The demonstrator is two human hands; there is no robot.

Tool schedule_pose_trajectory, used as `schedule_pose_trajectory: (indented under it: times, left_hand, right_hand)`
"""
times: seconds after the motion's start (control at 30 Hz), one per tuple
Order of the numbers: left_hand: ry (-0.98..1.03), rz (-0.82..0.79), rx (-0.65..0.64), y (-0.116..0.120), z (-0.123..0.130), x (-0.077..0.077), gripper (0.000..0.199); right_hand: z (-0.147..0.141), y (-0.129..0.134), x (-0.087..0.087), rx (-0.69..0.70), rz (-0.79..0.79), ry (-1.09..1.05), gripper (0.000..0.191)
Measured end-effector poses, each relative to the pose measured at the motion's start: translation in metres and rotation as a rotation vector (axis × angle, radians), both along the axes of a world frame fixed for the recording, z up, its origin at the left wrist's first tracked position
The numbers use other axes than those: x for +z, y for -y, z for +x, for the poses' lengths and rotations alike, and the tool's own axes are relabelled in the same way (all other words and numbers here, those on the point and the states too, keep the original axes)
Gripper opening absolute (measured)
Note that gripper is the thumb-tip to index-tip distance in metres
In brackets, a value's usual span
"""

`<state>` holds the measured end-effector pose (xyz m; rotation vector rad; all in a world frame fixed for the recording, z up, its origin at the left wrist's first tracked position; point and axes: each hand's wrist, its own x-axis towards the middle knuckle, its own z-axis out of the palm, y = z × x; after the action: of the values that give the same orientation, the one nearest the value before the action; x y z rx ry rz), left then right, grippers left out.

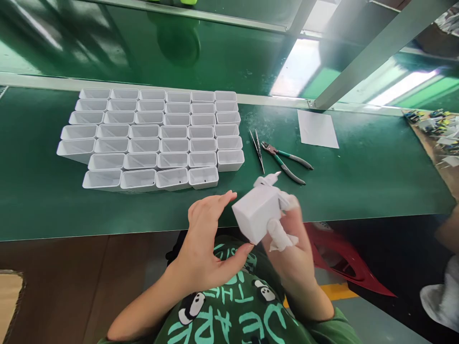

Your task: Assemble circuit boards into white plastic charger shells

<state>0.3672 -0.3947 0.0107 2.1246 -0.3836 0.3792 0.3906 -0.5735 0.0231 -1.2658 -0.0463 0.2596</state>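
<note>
A white plastic box [256,210] is gripped in my right hand [292,243], tilted above the bench's front edge. White finger covers [279,236] wrap several fingertips of that hand. My left hand [206,248] is open beside the box, thumb and fingers spread; its thumb tip reaches the box's lower corner, and I cannot tell if it touches. Rows of similar white boxes [174,161] with open tops stand on the green bench to the left. Beyond my right hand lie tweezers [257,152] and side cutters [285,160] with green-and-grey handles.
A white sheet of paper [317,129] lies at the back right of the green bench [373,181]. A metal post [380,52] rises behind it. At the far right are small parts [439,126] on another surface. A red stool [337,258] stands below the bench edge.
</note>
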Motion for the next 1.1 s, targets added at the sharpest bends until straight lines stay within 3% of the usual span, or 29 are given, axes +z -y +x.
schedule_pose_trajectory:
  times: [0.1,0.2,0.37,0.57,0.7,0.83,1.0,1.1]
  left_hand:
    - [-0.005,-0.056,-0.056,-0.004,-0.001,-0.004,0.091]
    - [-0.013,-0.107,-0.069,-0.003,0.001,-0.005,0.094]
    - [-0.033,-0.110,-0.041,0.002,0.009,-0.001,0.074]
    - [-0.217,-0.474,-0.075,-0.001,0.010,-0.016,0.055]
    - [-0.335,-0.574,-0.059,-0.001,0.009,-0.025,0.043]
    - [-0.368,-0.591,-0.060,0.002,0.008,-0.029,0.040]
    - [-0.331,-0.508,-0.037,0.005,0.008,-0.030,0.049]
    - [-0.344,-0.544,-0.037,0.005,0.008,-0.030,0.047]
  right_hand:
    - [0.012,0.027,-0.004,0.190,-0.549,0.578,0.054]
    - [0.020,0.041,-0.006,0.325,-0.812,0.796,0.065]
    - [0.022,0.032,-0.013,0.312,-0.788,0.825,0.069]
    - [0.025,0.025,-0.022,0.222,-0.763,0.796,0.032]
    - [0.027,0.029,-0.038,0.224,-0.788,0.851,0.013]
    - [0.028,0.038,-0.052,0.295,-0.835,0.858,0.014]
    - [0.028,0.044,-0.062,0.288,-0.788,0.840,0.016]
    - [0.027,0.044,-0.064,0.304,-0.813,0.819,0.013]
